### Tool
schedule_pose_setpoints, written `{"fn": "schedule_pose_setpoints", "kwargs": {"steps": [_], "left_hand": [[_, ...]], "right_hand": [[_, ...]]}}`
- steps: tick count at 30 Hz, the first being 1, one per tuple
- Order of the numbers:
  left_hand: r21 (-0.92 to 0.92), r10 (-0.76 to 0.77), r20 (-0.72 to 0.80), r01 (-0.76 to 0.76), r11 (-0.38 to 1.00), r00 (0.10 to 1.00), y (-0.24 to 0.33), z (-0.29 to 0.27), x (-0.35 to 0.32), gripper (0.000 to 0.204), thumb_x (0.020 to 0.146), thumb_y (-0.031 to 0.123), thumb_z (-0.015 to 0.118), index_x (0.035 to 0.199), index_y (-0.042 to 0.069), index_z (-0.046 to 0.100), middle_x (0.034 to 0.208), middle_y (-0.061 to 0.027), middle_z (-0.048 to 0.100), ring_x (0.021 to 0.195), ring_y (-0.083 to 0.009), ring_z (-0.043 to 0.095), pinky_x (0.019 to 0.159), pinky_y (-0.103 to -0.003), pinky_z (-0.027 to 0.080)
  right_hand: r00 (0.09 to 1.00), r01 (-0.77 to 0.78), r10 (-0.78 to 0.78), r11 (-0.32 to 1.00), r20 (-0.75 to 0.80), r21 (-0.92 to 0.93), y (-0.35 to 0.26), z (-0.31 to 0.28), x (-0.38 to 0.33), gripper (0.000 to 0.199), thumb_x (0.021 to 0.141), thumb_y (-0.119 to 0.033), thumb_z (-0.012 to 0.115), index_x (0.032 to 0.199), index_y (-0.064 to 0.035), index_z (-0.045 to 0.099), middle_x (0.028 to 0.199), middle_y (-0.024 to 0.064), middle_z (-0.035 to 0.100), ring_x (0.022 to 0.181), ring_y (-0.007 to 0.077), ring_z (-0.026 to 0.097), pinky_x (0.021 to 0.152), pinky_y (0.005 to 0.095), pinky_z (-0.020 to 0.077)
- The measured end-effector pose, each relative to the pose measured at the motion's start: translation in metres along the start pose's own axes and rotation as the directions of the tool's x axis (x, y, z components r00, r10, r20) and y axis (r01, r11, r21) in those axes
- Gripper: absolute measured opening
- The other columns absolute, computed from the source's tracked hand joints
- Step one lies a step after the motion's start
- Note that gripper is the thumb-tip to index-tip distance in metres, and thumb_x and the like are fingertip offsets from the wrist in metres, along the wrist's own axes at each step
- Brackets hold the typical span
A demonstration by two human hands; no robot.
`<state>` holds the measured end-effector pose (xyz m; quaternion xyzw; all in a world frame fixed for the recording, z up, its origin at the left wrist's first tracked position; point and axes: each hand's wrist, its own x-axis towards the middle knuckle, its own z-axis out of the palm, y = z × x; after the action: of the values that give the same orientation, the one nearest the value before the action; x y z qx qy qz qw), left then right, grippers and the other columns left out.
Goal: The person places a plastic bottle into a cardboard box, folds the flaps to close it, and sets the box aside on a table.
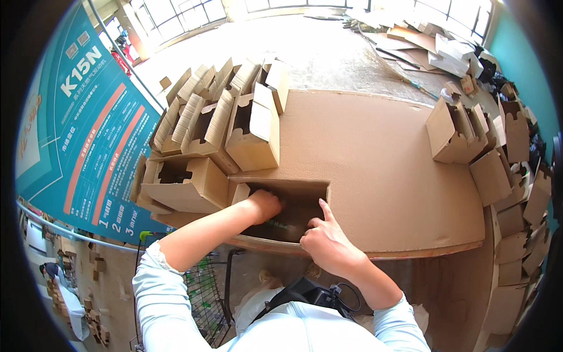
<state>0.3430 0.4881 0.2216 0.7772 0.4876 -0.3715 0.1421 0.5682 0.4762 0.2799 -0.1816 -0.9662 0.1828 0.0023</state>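
Observation:
An open cardboard box [316, 186] stands at the near edge of the cardboard-covered table, in front of me. My left hand [265, 205] reaches down into it from the left side. Its fingers are bent and partly hidden, so what they hold cannot be told. Below that hand, something small, greenish and clear [278, 225] lies in the shadow at the bottom of the box. My right hand [329, 239] grips the near right corner of the box. Its index finger stretches along the right wall, while the other fingers curl at the rim.
Several open cardboard boxes [253, 132] crowd the table's left side, with another box [193, 186] beside mine. More boxes [454, 132] stand at the right. A wire cart [205, 293] is below the near edge. A teal banner [88, 129] rises at left; scrap cardboard [410, 40] lies beyond.

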Motion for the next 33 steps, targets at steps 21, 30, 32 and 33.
{"fn": "schedule_pose_setpoints", "kwargs": {"steps": [21,30,32,33], "left_hand": [[-0.593,-0.248,-0.801,-0.666,0.452,0.545,-0.043,0.031,-0.192,0.035,0.097,0.02,0.055,0.124,-0.002,0.059,0.12,-0.0184,0.065,0.11,-0.0265,0.064,0.095,-0.037,0.05],[-0.834,-0.828,0.489,0.423,-0.354,0.273,0.043,0.683,-0.221,0.043,0.088,0.035,0.06,0.108,-0.003,0.062,0.105,-0.0241,0.065,0.098,-0.0369,0.063,0.082,-0.045,0.049],[-0.678,-0.587,0.649,0.717,-0.16,0.483,0.108,0.746,-0.19,0.058,0.083,0.039,0.066,0.122,-0.003,0.054,0.119,-0.0273,0.059,0.11,-0.0418,0.058,0.09,-0.049,0.048],[-0.657,-0.504,0.695,0.738,-0.155,0.513,0.125,0.745,-0.174,0.062,0.082,0.038,0.068,0.125,-0.002,0.049,0.123,-0.0271,0.056,0.112,-0.0411,0.057,0.091,-0.048,0.048]], "right_hand": [[0.995,-0.063,0.061,0.998,-0.077,-0.021,0.009,0.004,0.007,0.01,0.073,-0.014,0.074,0.08,-0.0074,0.072,0.084,0.0045,0.071,0.1,0.0218,0.063,0.113,0.0521,0.0315],[0.953,-0.296,0.291,0.954,-0.081,-0.058,-0.021,-0.004,0.018,0.015,0.071,-0.013,0.077,0.085,-0.0076,0.075,0.086,0.0081,0.071,0.106,0.0233,0.061,0.116,0.0493,0.0297],[0.95,-0.311,0.31,0.941,-0.022,-0.133,-0.019,-0.006,0.017,0.016,0.072,-0.012,0.076,0.088,-0.0086,0.076,0.092,0.0091,0.071,0.111,0.0244,0.059,0.117,0.0483,0.0272],[0.945,-0.326,0.324,0.936,-0.036,-0.135,-0.019,-0.004,0.016,0.017,0.072,-0.012,0.076,0.089,-0.0093,0.076,0.095,0.0092,0.071,0.113,0.0243,0.058,0.118,0.0481,0.0267]]}}
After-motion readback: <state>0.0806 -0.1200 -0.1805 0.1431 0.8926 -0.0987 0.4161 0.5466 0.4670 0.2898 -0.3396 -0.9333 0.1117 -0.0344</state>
